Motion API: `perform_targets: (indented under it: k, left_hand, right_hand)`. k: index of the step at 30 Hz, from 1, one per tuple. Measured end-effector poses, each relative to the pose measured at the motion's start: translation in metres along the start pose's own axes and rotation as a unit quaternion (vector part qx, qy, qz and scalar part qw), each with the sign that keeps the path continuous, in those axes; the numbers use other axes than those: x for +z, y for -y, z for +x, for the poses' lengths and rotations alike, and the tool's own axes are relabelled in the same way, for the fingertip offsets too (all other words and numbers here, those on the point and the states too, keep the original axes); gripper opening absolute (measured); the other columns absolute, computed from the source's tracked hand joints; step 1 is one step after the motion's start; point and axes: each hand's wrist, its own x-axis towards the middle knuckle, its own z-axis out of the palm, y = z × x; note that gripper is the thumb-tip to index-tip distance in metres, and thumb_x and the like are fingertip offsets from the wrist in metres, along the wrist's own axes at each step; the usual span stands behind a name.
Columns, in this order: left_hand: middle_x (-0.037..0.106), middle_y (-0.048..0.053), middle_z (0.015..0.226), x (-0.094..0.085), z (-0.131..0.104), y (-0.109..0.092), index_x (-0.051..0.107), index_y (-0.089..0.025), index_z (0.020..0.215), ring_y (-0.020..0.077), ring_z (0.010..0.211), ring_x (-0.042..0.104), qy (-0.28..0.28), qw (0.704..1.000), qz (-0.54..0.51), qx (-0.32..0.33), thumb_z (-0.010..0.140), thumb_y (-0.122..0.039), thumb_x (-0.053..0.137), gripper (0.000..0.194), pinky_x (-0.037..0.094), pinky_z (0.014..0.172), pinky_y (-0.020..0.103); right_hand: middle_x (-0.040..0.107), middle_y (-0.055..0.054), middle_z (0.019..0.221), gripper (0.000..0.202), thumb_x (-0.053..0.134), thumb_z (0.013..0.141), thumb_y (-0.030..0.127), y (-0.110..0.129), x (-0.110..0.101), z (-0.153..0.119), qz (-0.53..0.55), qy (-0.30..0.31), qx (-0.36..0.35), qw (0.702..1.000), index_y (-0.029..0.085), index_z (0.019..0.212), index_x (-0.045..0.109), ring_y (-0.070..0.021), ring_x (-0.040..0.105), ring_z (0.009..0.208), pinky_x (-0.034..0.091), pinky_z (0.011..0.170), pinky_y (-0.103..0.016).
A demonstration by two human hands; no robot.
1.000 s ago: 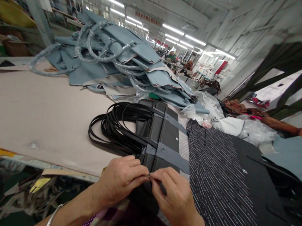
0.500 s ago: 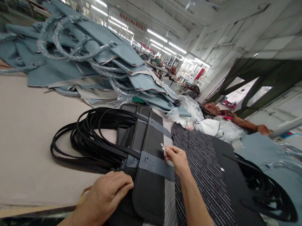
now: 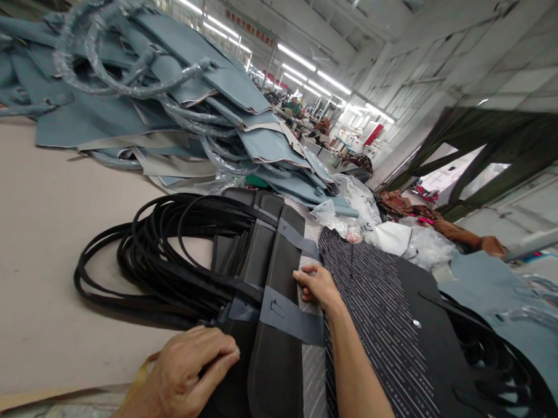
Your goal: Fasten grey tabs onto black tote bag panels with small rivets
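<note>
A big pile of blue-grey bag pieces (image 3: pixel 147 114) lies on the pale table (image 3: pixel 38 223), and its rounded handles (image 3: pixel 148 91) are wrapped in clear plastic. Just beside the right end of this pile there are crumpled transparent bags (image 3: pixel 360 200), with some dark writing. Farther to the right of the pile, one can see brown cloth (image 3: pixel 463 234) and more blue-grey material (image 3: pixel 483 286). Behind the pile, rather small, appears a person in green (image 3: pixel 293 106). Higher than the pile, long lamps (image 3: pixel 297 57) are lit, near a row of red characters (image 3: pixel 250 28).
</note>
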Motion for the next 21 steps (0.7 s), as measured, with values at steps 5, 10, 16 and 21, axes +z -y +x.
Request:
perform_targets:
  k: [5,10,16,21]
  left_hand:
    - [0.069,-0.005,0.081,-0.001,-0.001,-0.004,0.062,-0.025,0.094,0.0128,0.074,0.065,0.011,1.000,0.009,-0.018,0.101,-0.023,0.051,0.013,0.048,0.074,0.024]
    - [0.070,-0.004,0.083,-0.006,-0.001,-0.009,0.062,-0.025,0.093,0.0139,0.076,0.066,0.006,1.000,0.005,-0.015,0.099,-0.021,0.048,0.016,0.049,0.073,0.025]
    - [0.072,-0.004,0.086,-0.007,-0.005,-0.008,0.064,-0.026,0.097,0.0139,0.079,0.068,-0.012,1.000,-0.015,-0.007,0.096,-0.016,0.053,0.015,0.050,0.079,0.025]
    - [0.074,0.001,0.087,-0.039,-0.012,-0.019,0.070,-0.022,0.098,0.0137,0.080,0.068,-0.018,0.997,-0.077,-0.004,0.099,-0.020,0.052,0.018,0.052,0.074,0.023]
  right_hand:
    - [0.053,0.006,0.050,0.040,0.079,0.063,0.049,0.008,-0.003,-0.014,-0.065,-0.040,-0.063,0.995,0.020,0.077,0.056,-0.0115,0.045,0.038,0.044,0.037,-0.026]
    - [0.069,-0.008,0.104,0.027,0.073,0.080,0.043,0.040,0.034,-0.079,-0.173,0.001,-0.289,0.941,0.021,0.095,0.073,-0.0217,0.065,0.092,0.053,0.089,-0.037]
    - [0.067,-0.011,0.112,0.016,0.069,0.090,0.026,0.066,0.069,-0.116,-0.412,0.065,-0.394,0.819,0.016,0.101,0.073,-0.0259,0.062,0.109,0.051,0.096,-0.038]
    - [0.071,-0.011,0.092,0.019,0.050,0.094,0.014,0.054,0.067,-0.109,-0.516,0.014,-0.530,0.673,0.016,0.090,0.069,-0.0260,0.065,0.090,0.054,0.082,-0.038]
